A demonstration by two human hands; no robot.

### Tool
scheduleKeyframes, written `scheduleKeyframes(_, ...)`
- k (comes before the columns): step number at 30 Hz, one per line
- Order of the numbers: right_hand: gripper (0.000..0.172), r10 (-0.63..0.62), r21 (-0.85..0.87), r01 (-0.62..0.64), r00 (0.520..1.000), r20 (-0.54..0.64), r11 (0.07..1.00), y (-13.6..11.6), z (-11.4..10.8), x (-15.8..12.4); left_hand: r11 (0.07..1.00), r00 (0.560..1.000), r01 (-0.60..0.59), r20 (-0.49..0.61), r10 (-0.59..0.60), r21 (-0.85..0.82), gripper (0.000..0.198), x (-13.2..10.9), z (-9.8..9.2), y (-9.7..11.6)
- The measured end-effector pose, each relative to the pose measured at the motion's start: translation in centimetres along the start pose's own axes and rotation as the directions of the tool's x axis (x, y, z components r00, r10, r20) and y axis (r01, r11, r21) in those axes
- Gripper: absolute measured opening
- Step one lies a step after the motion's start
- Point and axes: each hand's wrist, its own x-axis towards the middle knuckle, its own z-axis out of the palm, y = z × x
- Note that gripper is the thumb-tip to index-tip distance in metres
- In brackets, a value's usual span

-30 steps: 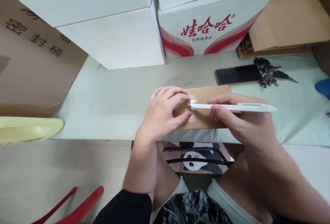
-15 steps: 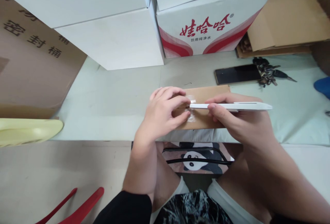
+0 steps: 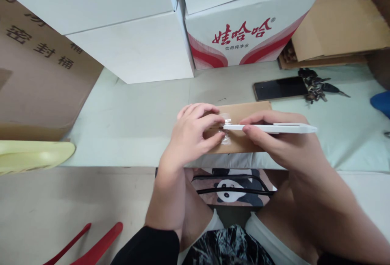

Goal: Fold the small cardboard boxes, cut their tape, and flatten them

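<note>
A small brown cardboard box (image 3: 246, 112) lies on the pale green cloth, with a strip of clear tape (image 3: 226, 138) across its top seam. My left hand (image 3: 196, 129) holds the left end of the box, fingers curved over the top and thumb nearer me. Its fingertips are beside the tape. Between the thumb and fingers of my right hand (image 3: 283, 141) is a slim white pen (image 3: 258, 128) with a clip. It lies almost level, its left end touching or just over the taped seam, close to my left fingertips. Its lower grip is partly hidden.
Behind the box are a black phone (image 3: 280, 88) and a bunch of keys (image 3: 317, 88). White cartons (image 3: 131, 49) and a red-and-white water carton (image 3: 243, 37) stand at the back. Flattened cardboard (image 3: 341, 25) lies back right. A yellow-green plastic piece (image 3: 36, 155) juts in at left.
The white pen and my right hand have shifted slightly left, and the pen's right end has dropped a little. My left hand and the box stay in place.
</note>
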Motion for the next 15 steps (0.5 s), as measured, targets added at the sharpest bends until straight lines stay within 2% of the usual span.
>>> scheduleKeyframes(15,0.012,0.014,-0.002,-0.014,0.999,-0.046,1.000,-0.08,0.05,0.14,1.000,1.000,-0.007,-0.004,0.007,-0.011,0.021,-0.05,-0.01,-0.01)
